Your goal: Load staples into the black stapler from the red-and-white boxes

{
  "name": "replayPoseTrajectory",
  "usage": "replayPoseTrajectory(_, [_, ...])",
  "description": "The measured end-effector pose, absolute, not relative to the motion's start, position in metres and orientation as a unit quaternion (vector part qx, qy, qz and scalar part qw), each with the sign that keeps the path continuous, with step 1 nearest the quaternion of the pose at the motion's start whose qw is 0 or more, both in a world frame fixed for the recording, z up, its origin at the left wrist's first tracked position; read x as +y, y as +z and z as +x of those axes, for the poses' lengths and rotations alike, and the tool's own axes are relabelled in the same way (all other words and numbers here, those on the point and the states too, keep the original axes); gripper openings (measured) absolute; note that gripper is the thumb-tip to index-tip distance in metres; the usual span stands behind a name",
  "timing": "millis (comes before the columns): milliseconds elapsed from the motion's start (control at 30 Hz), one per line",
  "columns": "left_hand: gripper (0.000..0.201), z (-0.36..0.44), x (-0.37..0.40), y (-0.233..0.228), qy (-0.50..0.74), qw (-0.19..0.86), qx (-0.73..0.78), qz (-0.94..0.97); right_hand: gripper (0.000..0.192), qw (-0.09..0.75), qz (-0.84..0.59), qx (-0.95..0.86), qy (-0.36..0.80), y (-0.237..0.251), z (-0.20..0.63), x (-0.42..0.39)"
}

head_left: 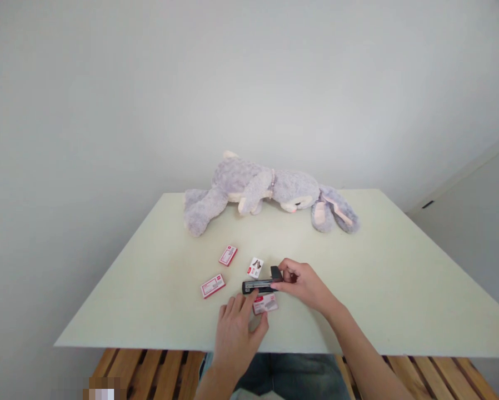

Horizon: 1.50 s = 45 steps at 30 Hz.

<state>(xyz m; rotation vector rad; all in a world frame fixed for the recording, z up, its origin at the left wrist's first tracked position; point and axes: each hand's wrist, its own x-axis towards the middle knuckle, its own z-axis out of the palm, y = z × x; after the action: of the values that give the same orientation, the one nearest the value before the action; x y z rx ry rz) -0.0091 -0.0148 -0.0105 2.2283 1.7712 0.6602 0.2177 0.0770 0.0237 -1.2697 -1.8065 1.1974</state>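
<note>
A black stapler lies opened up on the table, its metal staple channel showing and its cap lifted at the right end. My right hand is closed around that right end. My left hand rests at the near side with fingers stretched out, the index fingertip at the stapler's lower edge. Just below the stapler sits a red-and-white staple box, between my left index finger and thumb. The thumb tip is at the box's near edge; whether it presses on it I cannot tell.
A white box with a dark picture lies just beyond the stapler. Two more red-and-white boxes lie to the left, a farther one and a nearer one. A grey plush rabbit lies along the back of the pale table, by the wall.
</note>
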Motion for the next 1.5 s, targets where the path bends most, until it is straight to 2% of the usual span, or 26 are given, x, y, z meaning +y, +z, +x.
replayPoseTrajectory(167, [0.050,-0.009,-0.014,-0.011,0.220,0.109,0.598,0.763,0.036,0.268,-0.470,-0.735,0.409,0.026,0.210,0.079])
replayPoseTrajectory(333, [0.041,-0.006,-0.015,-0.013,0.206,0.114,0.591,0.771,0.032,0.216,-0.458,-0.800,0.321,0.029,0.195,0.077])
replayPoseTrajectory(633, [0.039,-0.003,-0.018,-0.010,0.222,0.125,0.540,0.802,0.025,0.178,-0.506,-0.802,0.262,0.021,0.197,0.079])
replayPoseTrajectory(867, [0.031,-0.088,-0.016,-0.029,0.324,0.034,0.618,0.716,0.026,0.176,-0.543,-0.784,0.244,0.012,0.220,0.072])
replayPoseTrajectory(1033, [0.021,-0.134,0.012,-0.035,0.299,0.102,0.567,0.761,0.027,0.175,-0.552,-0.779,0.239,0.009,0.222,0.067])
replayPoseTrajectory(1133, [0.039,-0.133,0.031,-0.031,0.281,0.119,0.567,0.765,0.025,0.179,-0.560,-0.774,0.233,0.008,0.220,0.065])
replayPoseTrajectory(1267, [0.069,-0.118,0.054,-0.024,0.260,0.084,0.593,0.757,0.023,0.184,-0.582,-0.759,0.226,0.008,0.217,0.060])
replayPoseTrajectory(1333, [0.072,-0.109,0.063,-0.023,0.246,0.077,0.596,0.761,0.022,0.188,-0.595,-0.749,0.223,0.007,0.216,0.057])
replayPoseTrajectory(1500, [0.061,-0.081,0.058,-0.031,0.250,0.085,0.607,0.749,0.016,0.240,-0.639,-0.698,0.217,0.003,0.215,0.057])
